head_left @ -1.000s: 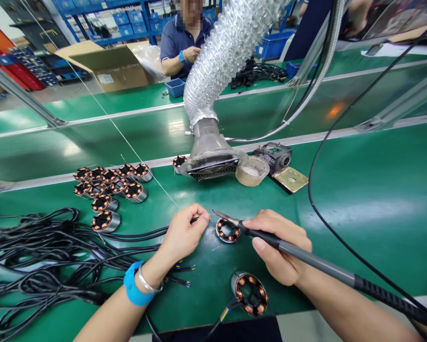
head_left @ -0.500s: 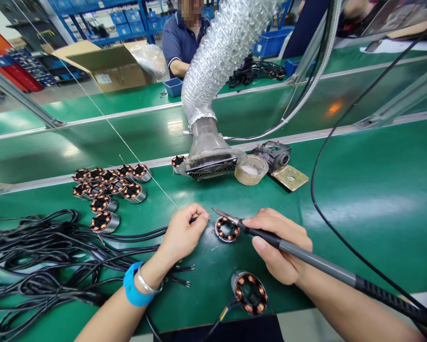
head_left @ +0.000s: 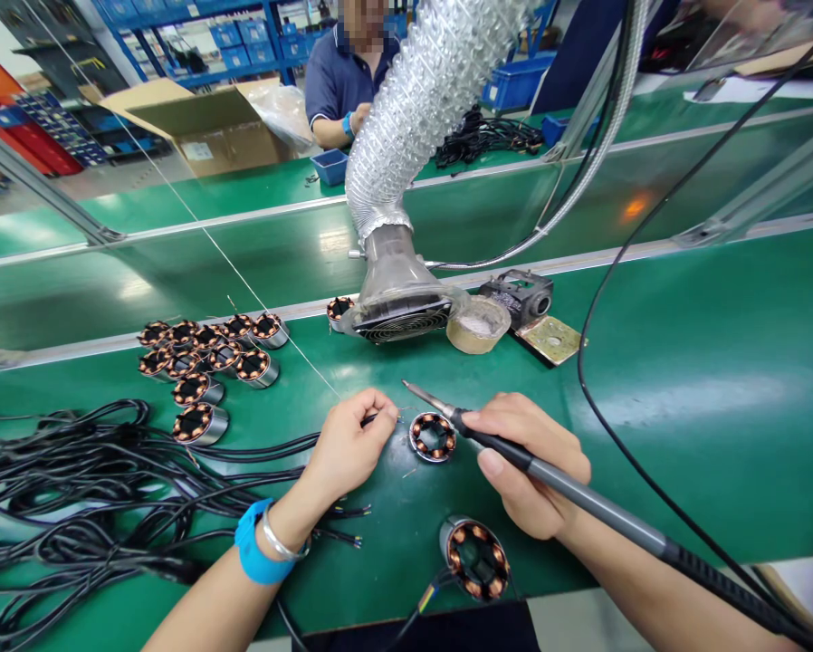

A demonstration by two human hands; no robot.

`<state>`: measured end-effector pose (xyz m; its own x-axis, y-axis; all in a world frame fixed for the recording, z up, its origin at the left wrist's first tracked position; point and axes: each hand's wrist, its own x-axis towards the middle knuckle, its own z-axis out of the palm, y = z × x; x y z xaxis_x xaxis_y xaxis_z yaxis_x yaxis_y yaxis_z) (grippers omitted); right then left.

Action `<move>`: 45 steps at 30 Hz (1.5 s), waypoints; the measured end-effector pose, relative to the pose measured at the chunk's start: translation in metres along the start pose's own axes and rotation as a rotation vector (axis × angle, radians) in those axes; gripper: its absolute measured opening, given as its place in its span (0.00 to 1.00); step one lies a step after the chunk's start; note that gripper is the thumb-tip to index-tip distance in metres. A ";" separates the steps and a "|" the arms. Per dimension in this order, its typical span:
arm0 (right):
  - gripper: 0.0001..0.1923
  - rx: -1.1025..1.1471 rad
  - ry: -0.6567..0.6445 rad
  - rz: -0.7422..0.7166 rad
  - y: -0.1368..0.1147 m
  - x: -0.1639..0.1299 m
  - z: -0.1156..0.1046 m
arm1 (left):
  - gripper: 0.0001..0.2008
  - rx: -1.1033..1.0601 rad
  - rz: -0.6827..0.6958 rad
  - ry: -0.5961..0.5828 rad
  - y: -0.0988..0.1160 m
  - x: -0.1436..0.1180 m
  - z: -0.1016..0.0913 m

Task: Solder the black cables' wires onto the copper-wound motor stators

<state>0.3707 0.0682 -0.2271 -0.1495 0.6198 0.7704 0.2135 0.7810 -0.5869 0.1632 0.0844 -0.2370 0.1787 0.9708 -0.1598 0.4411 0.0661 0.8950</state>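
My left hand (head_left: 356,444) is closed in a pinch on the end of a black cable (head_left: 304,441), with fine wire ends just past the fingertips. A thin pale wire (head_left: 271,310) runs down from the upper left to the back of this hand. My right hand (head_left: 532,462) grips a soldering iron (head_left: 508,448) like a pen. Its tip points left, above a stator with copper windings (head_left: 433,437) and apart from the left fingertips. Closer to me, a second stator (head_left: 475,560) lies tilted with a cable of coloured wires beside it.
Several stators (head_left: 199,423) stand in a group at the left, behind a heap of black cables (head_left: 94,489). A fume extractor hood (head_left: 399,290) hangs at the back, beside a round tub (head_left: 478,324) and an iron stand (head_left: 525,294). Opposite sits a person (head_left: 342,86).
The soldering iron and my right hand have shifted slightly; the tip has risen a little up the picture. My left hand stays put. The person opposite has raised a hand.
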 end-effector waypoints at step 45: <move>0.15 -0.088 -0.312 -0.140 0.033 0.000 0.031 | 0.18 -0.514 -0.307 -0.260 0.003 -0.006 -0.004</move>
<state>0.3476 0.0967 -0.2545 -0.4676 0.5118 0.7207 0.2510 0.8586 -0.4470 0.1601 0.0800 -0.2316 0.3471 0.8069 -0.4779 0.0412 0.4960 0.8673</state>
